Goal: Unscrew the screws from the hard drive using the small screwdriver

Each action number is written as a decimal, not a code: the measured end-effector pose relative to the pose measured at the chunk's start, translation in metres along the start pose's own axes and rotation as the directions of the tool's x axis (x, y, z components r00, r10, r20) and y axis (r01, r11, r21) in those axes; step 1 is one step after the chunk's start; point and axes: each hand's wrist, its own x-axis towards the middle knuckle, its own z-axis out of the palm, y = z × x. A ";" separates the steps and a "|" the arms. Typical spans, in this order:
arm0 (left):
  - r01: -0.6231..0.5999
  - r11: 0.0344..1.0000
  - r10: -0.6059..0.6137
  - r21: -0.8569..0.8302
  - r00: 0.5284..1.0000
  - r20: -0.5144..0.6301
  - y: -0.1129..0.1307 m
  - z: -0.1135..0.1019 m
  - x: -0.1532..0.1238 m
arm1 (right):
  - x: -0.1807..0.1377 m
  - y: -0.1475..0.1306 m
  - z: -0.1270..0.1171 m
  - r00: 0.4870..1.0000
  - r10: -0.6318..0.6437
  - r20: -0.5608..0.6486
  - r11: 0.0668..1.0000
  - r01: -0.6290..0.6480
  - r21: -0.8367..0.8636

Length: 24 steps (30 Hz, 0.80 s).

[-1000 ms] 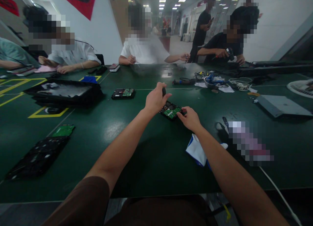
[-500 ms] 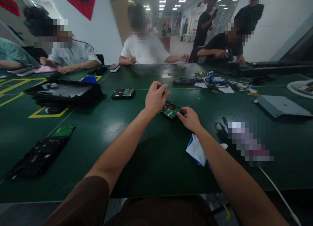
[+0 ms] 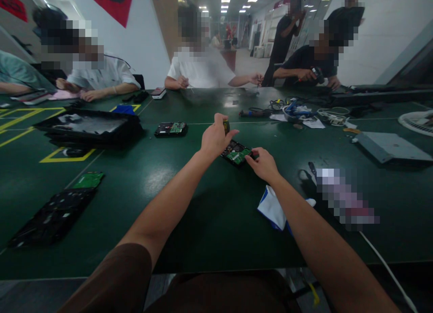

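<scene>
A hard drive (image 3: 237, 154) with a black frame and a green circuit board lies on the green table between my hands. My left hand (image 3: 216, 136) is above its left end, fingers curled round the black-and-yellow handle of a screwdriver (image 3: 226, 125); the thumb sticks out to the right. The screwdriver's shaft and tip are hidden. At the drive's right edge, my right hand (image 3: 263, 163) grips it between thumb and fingers. Under my right forearm is a white-and-blue cloth (image 3: 273, 208).
Another drive (image 3: 171, 129) lies to the left. Black parts with a green board (image 3: 56, 214) are at lower left, behind them a stacked black tray (image 3: 89, 123). On the right are a grey metal box (image 3: 394, 147), cables (image 3: 297, 111) and a blurred item with a white cord. Several people sit opposite.
My left thumb and fingers have shifted around the handle, and more of the screwdriver shows. My right hand and the hard drive stay in place.
</scene>
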 end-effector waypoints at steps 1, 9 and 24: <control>0.002 1.000 -0.002 -0.016 1.000 -0.012 0.000 0.000 0.000 | 0.000 -0.001 0.000 1.000 0.006 0.002 1.000 -0.006 0.000; -0.027 0.999 0.025 0.036 0.998 0.055 0.008 -0.002 -0.003 | -0.001 -0.003 -0.001 1.000 0.013 0.003 1.000 -0.013 0.012; -0.102 0.990 0.087 0.102 0.986 0.143 0.003 -0.002 0.001 | 0.000 0.000 0.001 1.000 0.007 -0.004 1.000 -0.007 0.013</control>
